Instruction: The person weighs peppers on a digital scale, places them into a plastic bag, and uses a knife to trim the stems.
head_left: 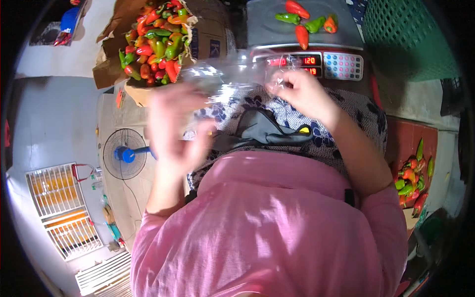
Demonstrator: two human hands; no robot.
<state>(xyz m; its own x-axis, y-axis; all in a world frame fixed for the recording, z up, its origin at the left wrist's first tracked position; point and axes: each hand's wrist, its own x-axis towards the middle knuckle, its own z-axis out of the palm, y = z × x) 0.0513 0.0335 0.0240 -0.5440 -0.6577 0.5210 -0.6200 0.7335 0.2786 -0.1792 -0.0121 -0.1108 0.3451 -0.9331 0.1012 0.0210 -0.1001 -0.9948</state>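
A clear plastic bag (232,79) stretches in front of me above my lap, its surface crinkled and shiny. My right hand (302,94) pinches the bag's right end, close to the scale's display. On the bag's left side is my left hand (178,123), smeared by motion; its thumb looks apart from the fingers, but whether it grips the plastic cannot be made out. Beyond the bag stands a digital scale (257,29) with a lit red display and a keypad. Several red and green peppers (302,37) lie on its metal pan.
An open cardboard box (210,44) full of red, orange and green peppers (153,39) stands at the far left. A green woven basket (410,39) is at the far right. More peppers (410,180) lie on a red surface at right. A fan (126,153) stands on the left.
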